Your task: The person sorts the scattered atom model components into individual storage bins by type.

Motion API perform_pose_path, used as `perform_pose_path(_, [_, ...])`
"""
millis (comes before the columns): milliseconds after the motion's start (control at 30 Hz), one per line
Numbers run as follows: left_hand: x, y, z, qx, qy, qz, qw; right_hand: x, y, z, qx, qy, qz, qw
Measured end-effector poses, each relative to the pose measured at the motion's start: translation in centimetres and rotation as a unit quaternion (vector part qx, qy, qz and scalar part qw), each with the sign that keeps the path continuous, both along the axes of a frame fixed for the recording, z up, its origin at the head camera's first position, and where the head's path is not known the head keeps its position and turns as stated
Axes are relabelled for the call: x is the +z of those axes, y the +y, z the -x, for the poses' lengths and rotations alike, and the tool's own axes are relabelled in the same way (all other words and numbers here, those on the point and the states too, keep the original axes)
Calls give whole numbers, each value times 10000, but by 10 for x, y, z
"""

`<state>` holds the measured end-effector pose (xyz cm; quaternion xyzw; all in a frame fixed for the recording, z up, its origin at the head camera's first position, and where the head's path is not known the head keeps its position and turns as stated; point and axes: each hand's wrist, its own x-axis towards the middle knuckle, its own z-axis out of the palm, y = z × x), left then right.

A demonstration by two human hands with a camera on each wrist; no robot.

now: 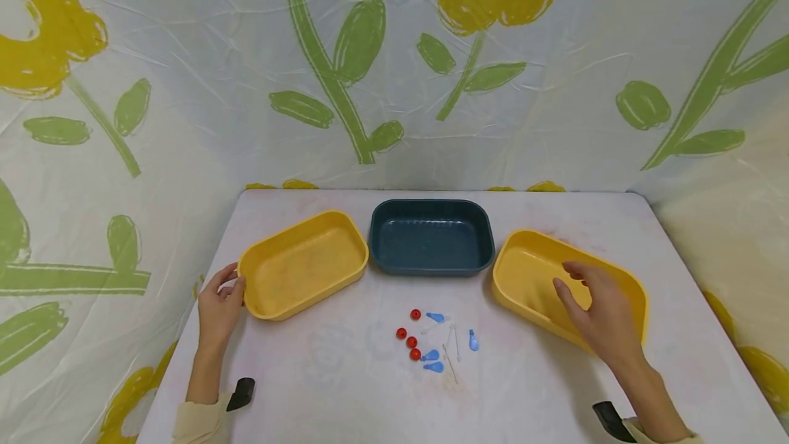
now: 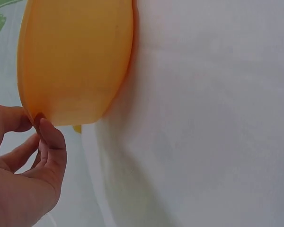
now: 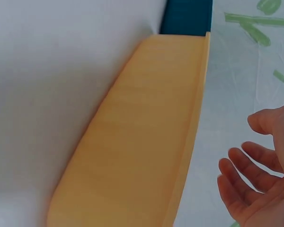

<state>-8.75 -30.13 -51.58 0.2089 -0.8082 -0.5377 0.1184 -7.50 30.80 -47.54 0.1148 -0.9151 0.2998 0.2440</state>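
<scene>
My left hand (image 1: 220,307) pinches the rim at the left end of a yellow plastic tray (image 1: 302,297). In the left wrist view its thumb and fingers (image 2: 54,146) stand on either side of that rim. Over a second yellow tray (image 1: 524,262), on the right, hovers my right hand (image 1: 600,307) with nothing in it, its fingers apart and loosely bent. The right wrist view has this hand beside the tray's edge, clear of the rim. A dark teal tray (image 1: 431,271) sits between the two yellow ones at the back.
On the white table (image 1: 345,389) in front of the teal tray lie several red beads (image 1: 411,342), several blue drop-shaped pieces (image 1: 434,366) and several thin metal pins (image 1: 455,341). A white cloth with flowers (image 1: 234,88) hangs behind the table and at its sides.
</scene>
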Motion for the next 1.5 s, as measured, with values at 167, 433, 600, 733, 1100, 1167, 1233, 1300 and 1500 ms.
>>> perform_pose_path(167, [1, 0, 2, 68, 0, -669, 9977, 1, -11, -2, 24, -244, 157, 9996])
perform_pose_path(433, [-1, -2, 3, 263, -95, -1296, 9912, -4, -28, -1, 160, -407, 216, 9988])
perform_pose_path(600, [-2, -2, 3, 367, -192, -1468, 9883, -8, -40, -1, 323, -496, 336, 9977])
perform_pose_path(733, [-2, -1, 3, 476, -155, -1561, 9865, -9, -49, 0, 499, -480, 368, 9969])
perform_pose_path(1100, [-2, 0, 2, 608, -54, -1655, 9843, -13, -76, 0, 1161, -272, 642, 9908])
perform_pose_path(1167, [-2, 0, 2, 622, -67, -1722, 9831, -15, -80, 0, 1271, -265, 696, 9891])
perform_pose_path(1233, [-1, 0, 1, 599, -87, -1725, 9832, -17, -83, -1, 1355, -323, 726, 9876])
perform_pose_path(1300, [-1, 0, 1, 596, -97, -1811, 9816, -21, -86, -2, 1355, -472, 686, 9873])
perform_pose_path(1500, [0, 1, 1, 584, -203, -1656, 9842, -27, -96, -5, 1134, -1190, 391, 9856])
